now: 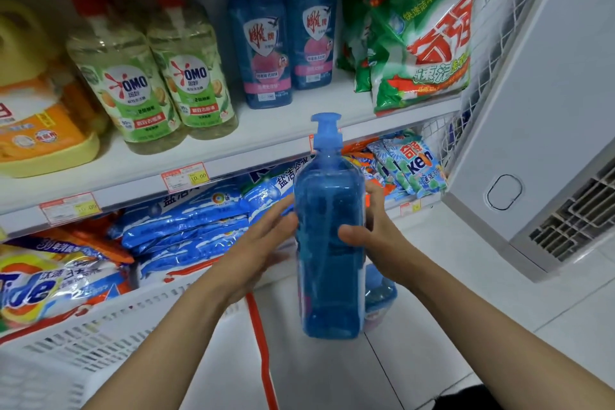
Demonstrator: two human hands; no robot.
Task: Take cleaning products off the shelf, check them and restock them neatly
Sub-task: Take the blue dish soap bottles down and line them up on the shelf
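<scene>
A tall blue pump bottle stands upright in the air in front of the shelf, its back toward me. My right hand grips its right side, thumb across the front. My left hand touches its left side with straight fingers. Two matching blue bottles with pink labels stand on the white shelf above. Another blue bottle lies low behind the held one, mostly hidden.
Two green OMO bottles and a yellow jug stand at the left of the shelf, green detergent bags at the right. Blue and Tide bags fill the lower shelf. A white basket is at lower left, a white freezer at right.
</scene>
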